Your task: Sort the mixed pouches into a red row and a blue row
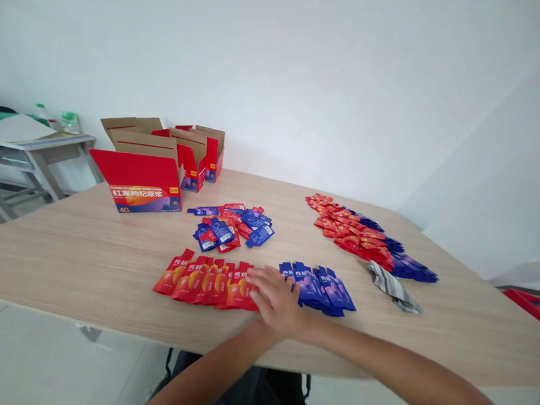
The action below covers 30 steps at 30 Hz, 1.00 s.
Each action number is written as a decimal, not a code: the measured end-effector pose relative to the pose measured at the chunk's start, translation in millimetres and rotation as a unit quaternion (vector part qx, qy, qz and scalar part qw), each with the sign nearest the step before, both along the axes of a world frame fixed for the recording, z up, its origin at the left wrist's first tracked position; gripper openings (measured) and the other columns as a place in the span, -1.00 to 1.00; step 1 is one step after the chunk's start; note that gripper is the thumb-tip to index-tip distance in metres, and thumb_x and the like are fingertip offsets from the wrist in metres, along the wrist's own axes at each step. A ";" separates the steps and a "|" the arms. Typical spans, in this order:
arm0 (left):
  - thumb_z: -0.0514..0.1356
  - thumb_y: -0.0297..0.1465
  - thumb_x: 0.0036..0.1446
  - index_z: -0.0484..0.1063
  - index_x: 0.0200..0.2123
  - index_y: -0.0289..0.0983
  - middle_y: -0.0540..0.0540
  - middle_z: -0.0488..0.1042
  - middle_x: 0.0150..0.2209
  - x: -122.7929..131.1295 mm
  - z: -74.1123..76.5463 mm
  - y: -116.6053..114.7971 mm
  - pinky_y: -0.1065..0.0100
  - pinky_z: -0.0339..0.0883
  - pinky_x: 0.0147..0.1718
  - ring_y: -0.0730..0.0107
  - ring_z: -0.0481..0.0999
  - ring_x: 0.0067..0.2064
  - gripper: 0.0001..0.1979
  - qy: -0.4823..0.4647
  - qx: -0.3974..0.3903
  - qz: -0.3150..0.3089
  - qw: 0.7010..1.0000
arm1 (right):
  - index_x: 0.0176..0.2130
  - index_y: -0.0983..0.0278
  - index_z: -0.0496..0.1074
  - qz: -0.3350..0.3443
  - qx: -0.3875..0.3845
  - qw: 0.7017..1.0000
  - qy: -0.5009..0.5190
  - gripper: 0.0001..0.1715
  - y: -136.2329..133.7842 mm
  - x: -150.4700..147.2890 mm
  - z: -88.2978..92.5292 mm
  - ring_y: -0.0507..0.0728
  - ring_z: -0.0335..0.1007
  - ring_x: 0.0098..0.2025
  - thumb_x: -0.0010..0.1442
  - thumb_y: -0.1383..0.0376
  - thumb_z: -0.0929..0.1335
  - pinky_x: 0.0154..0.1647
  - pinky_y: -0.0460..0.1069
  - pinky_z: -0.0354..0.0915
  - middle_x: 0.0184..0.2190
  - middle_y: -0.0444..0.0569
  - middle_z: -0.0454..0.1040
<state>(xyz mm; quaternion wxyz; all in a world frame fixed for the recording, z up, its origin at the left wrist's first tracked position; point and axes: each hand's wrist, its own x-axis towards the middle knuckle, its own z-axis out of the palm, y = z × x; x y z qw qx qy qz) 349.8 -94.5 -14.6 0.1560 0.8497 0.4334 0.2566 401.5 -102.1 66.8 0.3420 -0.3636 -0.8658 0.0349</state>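
My right hand [277, 301] lies on the wooden table [70, 259] with its fingers stretched out flat. The fingertips touch the right end of a fanned row of red sachets [199, 280]. Just right of the hand lies a fanned row of blue sachets [320, 288]. My left forearm [227, 359] comes in from the lower left and ends under my right wrist, so the left hand is hidden. A loose pile of mixed red and blue sachets [233, 225] lies farther back.
A long band of red and blue sachets [358, 233] runs along the right, with a grey striped wrapper [394, 287] beside it. An open red carton [140, 185] and two more open cartons [200, 154] stand at the back left. A metal side table [35, 144] stands beyond.
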 end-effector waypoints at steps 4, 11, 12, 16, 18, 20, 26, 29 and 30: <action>0.16 -0.06 0.29 0.31 0.33 -0.28 -0.27 0.36 0.32 -5.2 10.3 -3.4 -0.07 0.11 0.37 -0.12 0.27 0.37 -0.35 0.027 0.002 -0.033 0.999 | 0.28 0.30 0.37 -0.089 -0.053 0.985 -0.135 -0.45 94.1 22.6 -1.9 0.20 0.23 0.35 0.36 0.44 0.22 0.40 0.21 0.17 0.30 0.16 0.31; 0.16 0.02 0.27 0.11 0.43 -0.41 -0.44 0.04 0.46 -7.2 15.3 -0.4 -0.11 -0.10 0.42 -0.20 -0.05 0.49 -0.15 0.049 -0.019 -0.063 0.997 | 0.48 0.29 0.06 -0.153 -0.079 0.920 -0.353 0.00 172.4 31.2 -2.9 0.33 -0.19 0.52 0.13 0.55 0.33 0.50 0.28 -0.19 0.49 0.27 -0.18; 0.16 0.03 0.27 0.11 0.43 -0.42 -0.45 0.04 0.46 -7.2 13.7 0.0 -0.10 -0.10 0.42 -0.19 -0.04 0.49 -0.14 0.047 -0.017 -0.066 0.997 | 0.48 0.28 0.06 -0.150 -0.080 0.918 -0.359 -0.02 176.2 29.1 -4.9 0.34 -0.19 0.52 0.15 0.55 0.32 0.50 0.29 -0.21 0.49 0.26 -0.19; 0.16 0.03 0.26 0.12 0.42 -0.41 -0.44 0.06 0.45 -7.3 8.0 0.1 -0.09 -0.07 0.42 -0.18 0.00 0.48 -0.14 0.034 -0.003 -0.066 0.997 | 0.39 0.31 0.25 -0.140 -0.093 0.929 -0.330 -0.29 182.3 20.9 -13.6 0.32 -0.02 0.47 0.30 0.49 0.22 0.48 0.27 -0.20 0.43 0.26 0.04; 0.16 -0.01 0.29 0.14 0.41 -0.40 -0.43 0.09 0.44 -7.1 6.3 0.1 -0.09 -0.06 0.42 -0.17 0.02 0.48 -0.19 0.033 0.005 -0.067 0.997 | 0.32 0.33 0.34 -0.142 -0.097 0.938 -0.300 -0.38 180.7 19.6 -15.8 0.29 0.11 0.41 0.34 0.46 0.20 0.46 0.23 -0.10 0.36 0.25 0.21; 0.14 -0.08 0.32 0.17 0.40 -0.40 -0.43 0.12 0.43 -6.6 5.3 0.7 -0.07 -0.03 0.41 -0.15 0.05 0.47 -0.27 0.038 0.013 -0.065 0.997 | 0.26 0.29 0.41 -0.144 -0.097 0.944 -0.280 -0.44 177.0 21.8 -14.9 0.25 0.24 0.32 0.34 0.46 0.20 0.40 0.18 0.01 0.27 0.19 0.35; 0.10 -0.35 0.34 0.22 0.37 -0.34 -0.35 0.19 0.42 -5.3 8.6 3.3 -0.05 0.08 0.39 -0.06 0.12 0.45 -0.44 0.052 0.026 -0.051 0.997 | 0.03 0.28 0.51 -0.181 -0.098 0.962 -0.181 -0.63 164.7 55.9 3.5 0.15 0.43 0.01 0.39 0.41 0.20 0.18 0.02 0.20 -0.07 0.07 0.55; 0.08 -0.41 0.33 0.25 0.36 -0.34 -0.34 0.20 0.41 -5.4 12.5 3.6 0.01 0.08 0.39 -0.03 0.14 0.45 -0.46 0.055 0.019 -0.051 0.997 | -0.08 0.31 0.50 -0.213 -0.105 0.965 -0.111 -0.63 156.0 86.8 14.1 0.10 0.43 -0.10 0.46 0.29 0.16 0.01 -0.07 0.27 -0.14 0.04 0.54; 0.08 -0.41 0.33 0.25 0.35 -0.34 -0.33 0.20 0.41 -5.5 13.6 3.5 0.03 0.07 0.40 -0.02 0.15 0.45 -0.46 0.055 0.018 -0.050 0.997 | -0.13 0.31 0.50 -0.224 -0.112 0.964 -0.091 -0.63 151.6 98.5 16.9 0.08 0.43 -0.16 0.46 0.27 0.16 -0.05 -0.09 0.28 -0.19 0.01 0.54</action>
